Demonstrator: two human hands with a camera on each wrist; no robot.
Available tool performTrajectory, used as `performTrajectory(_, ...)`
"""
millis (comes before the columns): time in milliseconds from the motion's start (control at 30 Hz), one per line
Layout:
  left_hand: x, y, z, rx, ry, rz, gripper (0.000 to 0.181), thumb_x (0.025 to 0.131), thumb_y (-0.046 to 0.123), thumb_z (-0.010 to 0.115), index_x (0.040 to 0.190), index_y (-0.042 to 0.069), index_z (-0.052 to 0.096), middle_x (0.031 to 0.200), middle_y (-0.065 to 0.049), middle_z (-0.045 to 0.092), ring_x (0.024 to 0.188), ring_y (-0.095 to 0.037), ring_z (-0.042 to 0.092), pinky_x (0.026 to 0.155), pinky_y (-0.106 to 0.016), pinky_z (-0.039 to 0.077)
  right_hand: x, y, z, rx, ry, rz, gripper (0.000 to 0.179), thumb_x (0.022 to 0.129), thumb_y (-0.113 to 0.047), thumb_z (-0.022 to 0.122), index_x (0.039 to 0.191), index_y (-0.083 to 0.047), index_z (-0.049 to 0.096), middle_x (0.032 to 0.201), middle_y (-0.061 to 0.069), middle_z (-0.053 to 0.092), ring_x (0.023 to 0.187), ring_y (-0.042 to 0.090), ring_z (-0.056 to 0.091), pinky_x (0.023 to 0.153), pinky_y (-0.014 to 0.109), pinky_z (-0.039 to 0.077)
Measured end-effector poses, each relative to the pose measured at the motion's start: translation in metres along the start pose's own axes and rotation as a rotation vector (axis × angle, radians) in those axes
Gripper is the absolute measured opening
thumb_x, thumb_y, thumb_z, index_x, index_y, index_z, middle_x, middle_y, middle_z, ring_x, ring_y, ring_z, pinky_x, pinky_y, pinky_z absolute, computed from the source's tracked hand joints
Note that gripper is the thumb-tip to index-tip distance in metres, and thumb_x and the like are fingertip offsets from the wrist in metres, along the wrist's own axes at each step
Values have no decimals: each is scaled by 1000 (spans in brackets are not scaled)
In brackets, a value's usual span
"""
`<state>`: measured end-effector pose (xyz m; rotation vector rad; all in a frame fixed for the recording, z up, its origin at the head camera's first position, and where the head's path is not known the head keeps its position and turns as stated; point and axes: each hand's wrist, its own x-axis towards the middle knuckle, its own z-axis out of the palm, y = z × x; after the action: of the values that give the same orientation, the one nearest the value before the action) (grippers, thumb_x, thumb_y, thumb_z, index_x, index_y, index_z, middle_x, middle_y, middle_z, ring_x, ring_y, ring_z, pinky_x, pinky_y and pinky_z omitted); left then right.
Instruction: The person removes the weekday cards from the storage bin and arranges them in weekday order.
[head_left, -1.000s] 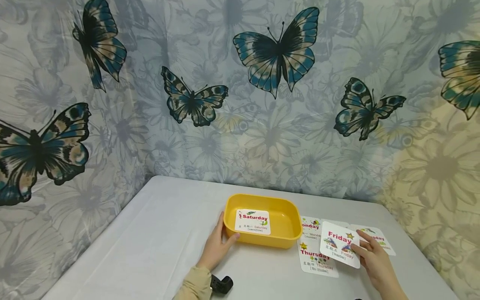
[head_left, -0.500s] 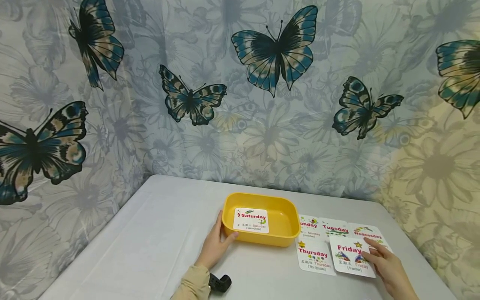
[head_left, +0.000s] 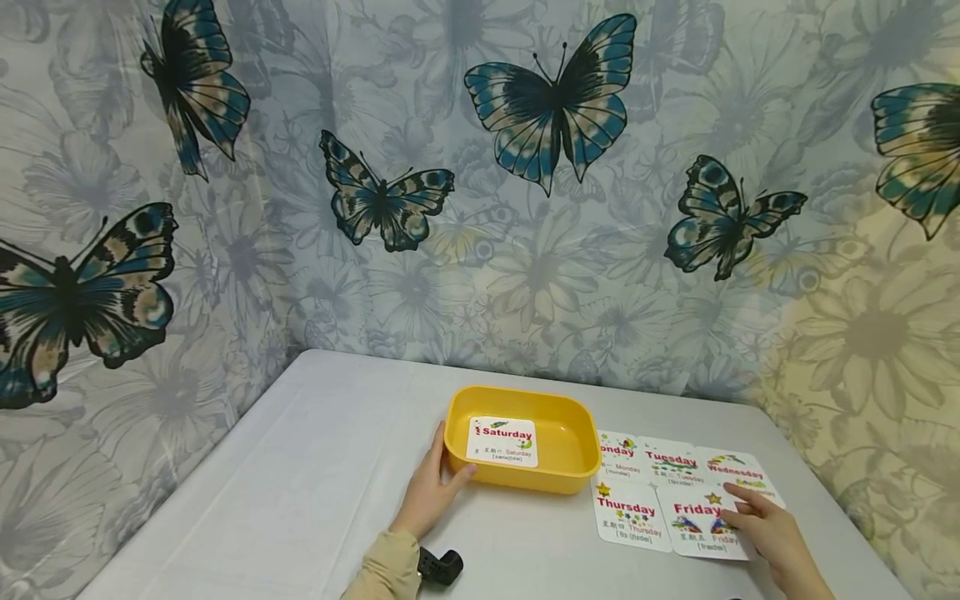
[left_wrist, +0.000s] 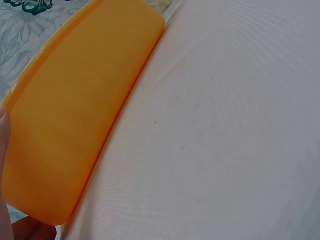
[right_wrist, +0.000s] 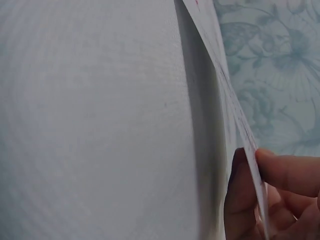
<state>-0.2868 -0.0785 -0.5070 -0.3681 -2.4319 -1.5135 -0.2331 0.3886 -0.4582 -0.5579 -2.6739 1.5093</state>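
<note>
My left hand (head_left: pixel 426 498) grips the left end of a yellow plastic box (head_left: pixel 525 478), thumb on its front wall. In the left wrist view, the thumb and a fingertip show at the near end of the box (left_wrist: pixel 75 115). A Saturday card (head_left: pixel 501 450) lies inside it. My right hand (head_left: pixel 776 533) pinches the right edge of the Friday card (head_left: pixel 693 525). In the right wrist view, this card (right_wrist: pixel 231 95) tilts up from the table between thumb and finger. The Thursday card (head_left: pixel 630 521) lies just left of it.
Behind the Friday and Thursday cards lie the Monday card (head_left: pixel 618 462), the Tuesday card (head_left: pixel 675 462) and the Wednesday card (head_left: pixel 738 467). The box overlaps the Monday card's left part in the head view. A butterfly-print cloth (head_left: pixel 555 275) hangs behind the white table (head_left: pixel 300 492).
My right hand has moved right and toward me with the Friday card, lowering it beside the Thursday card. Tuesday and Wednesday cards are now more uncovered. My left hand stays on the box.
</note>
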Motion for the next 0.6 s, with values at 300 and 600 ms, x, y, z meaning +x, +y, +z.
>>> performTrajectory(300, 0, 0, 0, 3, 3, -4, 92, 82, 55, 61, 150, 17, 13, 147, -13, 28, 132, -28, 28, 107, -45, 24, 2, -5, 3, -192, 66, -95, 62, 76, -16, 73, 125, 11, 47, 96, 24, 61, 84, 29, 54, 62, 30, 42)
performTrajectory(600, 0, 1, 0, 0, 1, -4, 92, 82, 55, 61, 150, 18, 12, 147, -13, 28, 133, -28, 27, 108, -45, 24, 2, -5, 3, -315, 66, -125, 57, 77, -21, 72, 118, 14, 52, 89, 18, 64, 88, 37, 53, 70, 45, 40)
